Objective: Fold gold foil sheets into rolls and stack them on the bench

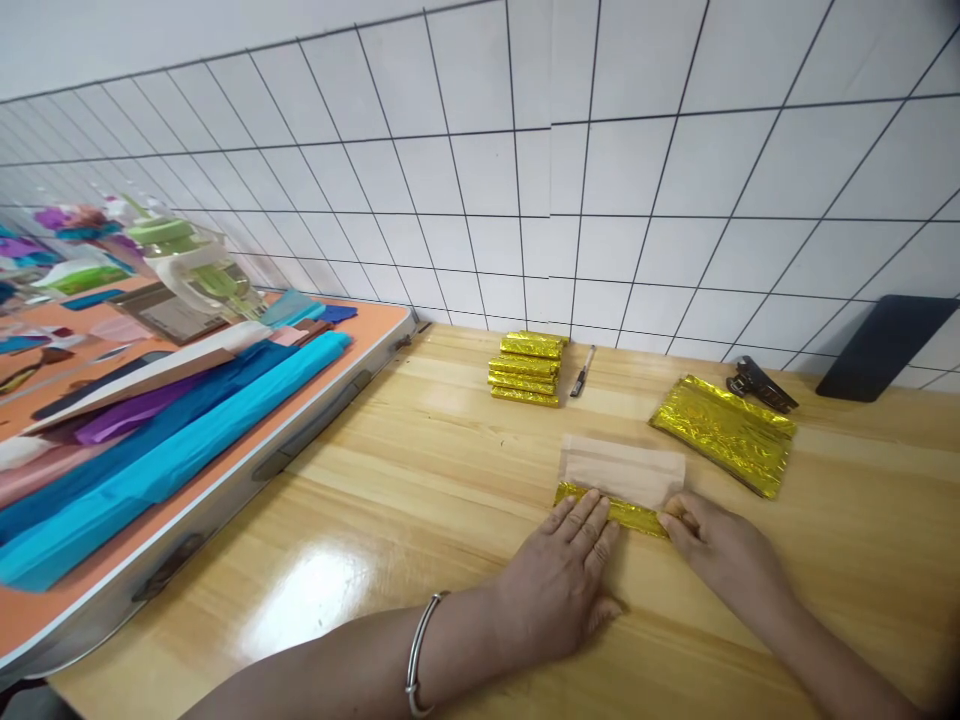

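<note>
On the wooden table lies a sheet of gold foil paper (636, 516), its near edge folded over so a gold strip shows below the pale backing (622, 468). My left hand (559, 575) rests flat on the left part of the gold strip, fingers stretched out, a metal bangle on the wrist. At the strip's right end, my right hand (709, 540) pinches the paper's edge between thumb and fingers. A stack of flat gold foil sheets (731, 430) sits to the right, beyond my right hand. Folded gold foil strips (527, 368) are piled near the wall.
A pen (583, 372) lies beside the pile. A black clip (761, 384) touches the foil stack, and a phone (889, 348) leans against the tiled wall. Leftward, an orange-topped table (375, 322) bears rolls of blue paper (187, 440) and a green-lidded bottle (199, 265).
</note>
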`<state>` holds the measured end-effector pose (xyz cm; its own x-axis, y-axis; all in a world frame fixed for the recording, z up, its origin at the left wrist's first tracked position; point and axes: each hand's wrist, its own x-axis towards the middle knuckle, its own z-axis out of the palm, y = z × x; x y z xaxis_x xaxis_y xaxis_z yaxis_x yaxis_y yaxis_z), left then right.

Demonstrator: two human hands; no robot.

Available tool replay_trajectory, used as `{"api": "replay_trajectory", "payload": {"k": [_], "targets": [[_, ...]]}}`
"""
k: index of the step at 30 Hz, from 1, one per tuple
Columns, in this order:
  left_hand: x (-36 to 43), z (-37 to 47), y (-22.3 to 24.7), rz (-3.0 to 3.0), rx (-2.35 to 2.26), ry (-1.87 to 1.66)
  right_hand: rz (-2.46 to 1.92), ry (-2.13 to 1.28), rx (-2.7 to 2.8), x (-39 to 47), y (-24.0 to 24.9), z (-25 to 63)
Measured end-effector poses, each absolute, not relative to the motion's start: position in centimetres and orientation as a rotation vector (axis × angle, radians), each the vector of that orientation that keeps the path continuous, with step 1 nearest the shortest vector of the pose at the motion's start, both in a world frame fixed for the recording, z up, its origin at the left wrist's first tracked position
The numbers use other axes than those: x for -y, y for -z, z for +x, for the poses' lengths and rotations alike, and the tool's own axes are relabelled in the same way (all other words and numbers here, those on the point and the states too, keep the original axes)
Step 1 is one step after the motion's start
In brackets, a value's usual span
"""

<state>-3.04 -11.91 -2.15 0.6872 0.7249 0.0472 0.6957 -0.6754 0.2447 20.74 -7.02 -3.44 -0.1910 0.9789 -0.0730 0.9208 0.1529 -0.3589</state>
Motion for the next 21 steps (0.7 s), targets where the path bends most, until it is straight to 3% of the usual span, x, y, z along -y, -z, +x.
{"api": "replay_trajectory", "payload": {"k": [17,21], "targets": [[12.35,-2.87,1.99,2.685,-1.210,-0.113,-1.901,-0.514,2.221,7.12,2.90,20.39],[12.42,-2.87,1.43,2.711,-1.215,-0.020,-1.788,-0.647,2.159,6.96,3.12,20.97]]}}
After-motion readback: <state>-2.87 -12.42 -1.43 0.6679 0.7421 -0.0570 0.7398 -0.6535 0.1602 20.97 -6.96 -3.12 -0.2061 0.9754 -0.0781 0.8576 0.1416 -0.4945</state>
